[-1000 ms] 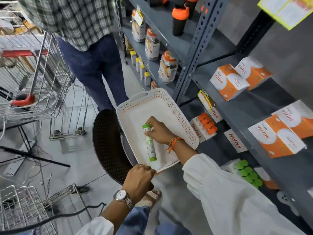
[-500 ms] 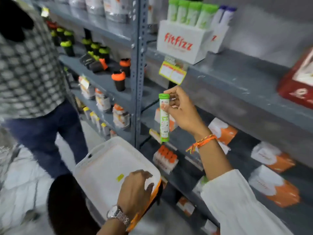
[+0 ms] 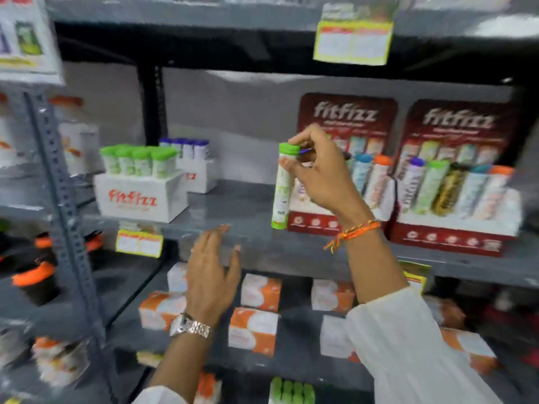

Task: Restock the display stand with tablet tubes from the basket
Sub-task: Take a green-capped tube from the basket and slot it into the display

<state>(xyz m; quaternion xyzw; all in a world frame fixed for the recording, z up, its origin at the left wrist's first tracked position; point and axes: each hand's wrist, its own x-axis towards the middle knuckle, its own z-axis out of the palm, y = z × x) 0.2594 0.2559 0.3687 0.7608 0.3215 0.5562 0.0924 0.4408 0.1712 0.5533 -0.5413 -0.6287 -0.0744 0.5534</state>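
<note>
My right hand (image 3: 318,173) grips a green-capped tablet tube (image 3: 281,188) upright, just left of a red fitfizz display stand (image 3: 347,118) on the middle shelf. That stand holds several coloured tubes, partly hidden behind my hand. A second red display stand (image 3: 458,176) with several tubes stands to its right. My left hand (image 3: 211,275) hovers open with fingers spread below the shelf edge, holding nothing. The basket is out of view.
A white fitfizz box (image 3: 140,196) with green-capped tubes sits at the shelf's left, a second box with purple caps behind it. Orange-and-white cartons (image 3: 253,330) fill the shelf below. A grey perforated upright (image 3: 67,217) stands at left. Yellow price tags hang on shelf edges.
My right hand lifted the tube from the basket up to the middle shelf beside the red stand. My left hand let go of the basket and rose. The view swung upward.
</note>
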